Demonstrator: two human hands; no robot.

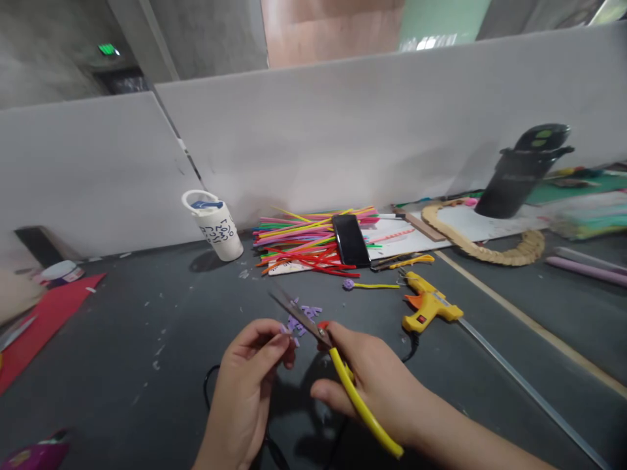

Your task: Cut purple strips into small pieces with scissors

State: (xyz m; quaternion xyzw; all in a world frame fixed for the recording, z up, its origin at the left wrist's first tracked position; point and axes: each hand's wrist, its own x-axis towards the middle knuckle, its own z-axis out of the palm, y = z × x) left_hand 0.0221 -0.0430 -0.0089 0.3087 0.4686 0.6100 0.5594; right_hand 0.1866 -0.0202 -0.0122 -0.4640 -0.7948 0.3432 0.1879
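My right hand (372,378) grips a pair of scissors (365,408) with yellow handles, its blades pointing up and to the left. My left hand (255,372) pinches a small purple strip (285,330) between thumb and fingertips, close beside the blades. Just beyond both hands, a loose heap of short purple pieces (308,314) lies on the dark table (161,391). Farther back is a yellow stem with a purple ball (348,284) at its left end.
A yellow glue gun (431,305) with a clear glue stick lies right. Behind are colourful pipe cleaners (298,238), a black phone (351,240) and a white cup (220,232). Red paper (44,320) is at left; a black tumbler (514,176) stands at back right.
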